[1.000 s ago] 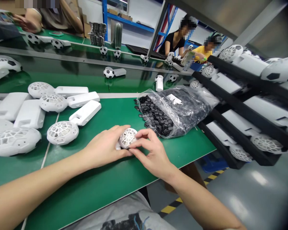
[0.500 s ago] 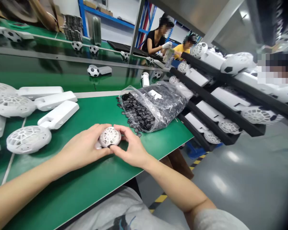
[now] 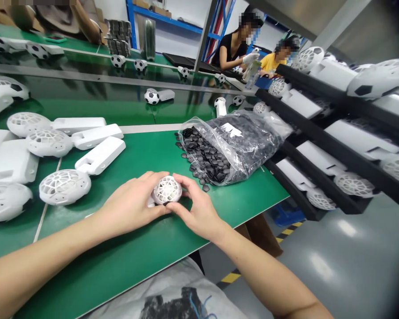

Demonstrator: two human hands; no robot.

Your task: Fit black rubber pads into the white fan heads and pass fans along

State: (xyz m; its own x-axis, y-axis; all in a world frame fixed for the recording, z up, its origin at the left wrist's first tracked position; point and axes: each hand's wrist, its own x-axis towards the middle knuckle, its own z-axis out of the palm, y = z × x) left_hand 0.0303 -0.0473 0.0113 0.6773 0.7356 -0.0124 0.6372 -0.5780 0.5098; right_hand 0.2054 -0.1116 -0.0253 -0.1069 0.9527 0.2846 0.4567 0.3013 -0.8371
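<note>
Both of my hands hold one white, ball-shaped lattice fan head (image 3: 167,189) just above the green table (image 3: 126,257). My left hand (image 3: 133,204) cups it from the left and below. From the right, my right hand (image 3: 197,208) presses on it with thumb and fingers. An open clear bag of small black pieces (image 3: 229,148) lies just beyond my right hand, with several pieces spilled at its mouth (image 3: 202,166).
Several white handheld fans with lattice heads (image 3: 65,186) lie on the table's left. A dark conveyor belt (image 3: 96,99) behind carries soccer-ball fans (image 3: 152,96). A black rack (image 3: 335,146) of white fans stands at the right. Two people work at the far end.
The view swung left and then back. My hands stay on the fan head, with the right fingers shifting slightly around it.
</note>
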